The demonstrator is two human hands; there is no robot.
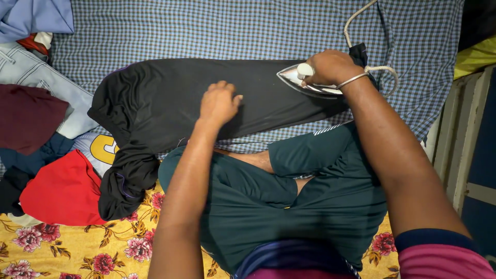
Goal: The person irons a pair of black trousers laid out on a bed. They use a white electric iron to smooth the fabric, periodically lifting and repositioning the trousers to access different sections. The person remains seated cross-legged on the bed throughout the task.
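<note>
A black garment (pixel 170 103) lies spread flat across a blue checked cloth (pixel 206 31), its left end bunched and hanging over my knee side. My left hand (pixel 219 103) rests knuckles-down on the middle of the garment, fingers curled, holding nothing. My right hand (pixel 330 67), with a metal bangle at the wrist, grips the white handle of a silver iron (pixel 299 80) that sits on the garment's right end, its tip pointing left. The iron's white cord (pixel 356 18) runs up and away over the checked cloth.
A heap of clothes lies at left: a red piece (pixel 62 191), a maroon one (pixel 28 116), light jeans (pixel 31 72), a blue shirt (pixel 31 15). A yellow floral sheet (pixel 77 248) covers the near floor. My legs in dark green shorts (pixel 289 196) sit crossed below.
</note>
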